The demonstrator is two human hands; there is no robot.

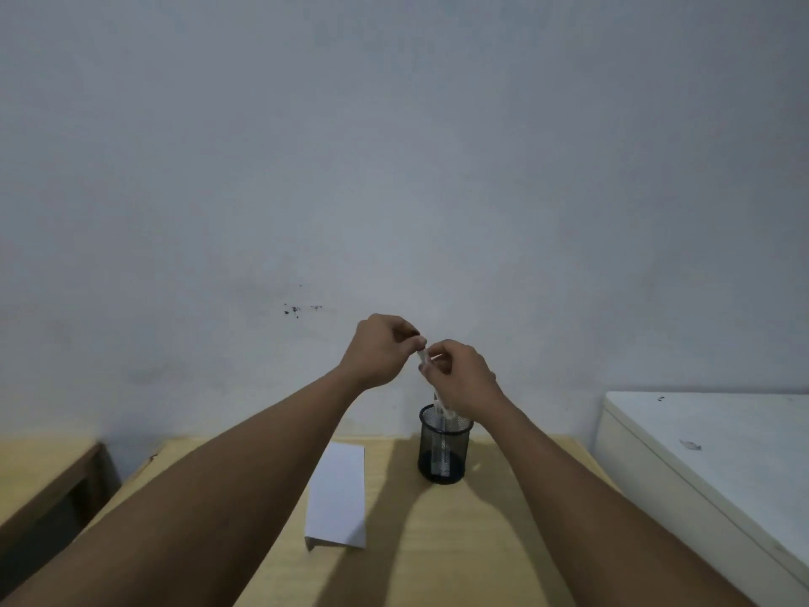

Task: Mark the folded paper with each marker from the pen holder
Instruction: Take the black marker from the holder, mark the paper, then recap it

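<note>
A white folded paper (338, 497) lies on the wooden table (437, 541), left of a black mesh pen holder (443, 453) with pale markers standing in it. Both my hands are raised above the holder and meet there. My right hand (464, 376) grips the body of a whitish marker (423, 357), which points up and to the left. My left hand (381, 350) pinches the marker's upper end with thumb and fingertips. Whether the cap is on or off is hidden by the fingers.
A white cabinet or appliance (718, 457) stands at the table's right side. To the left sits a second wooden piece of furniture (39, 470), with a dark gap between it and the table. A grey wall rises just behind.
</note>
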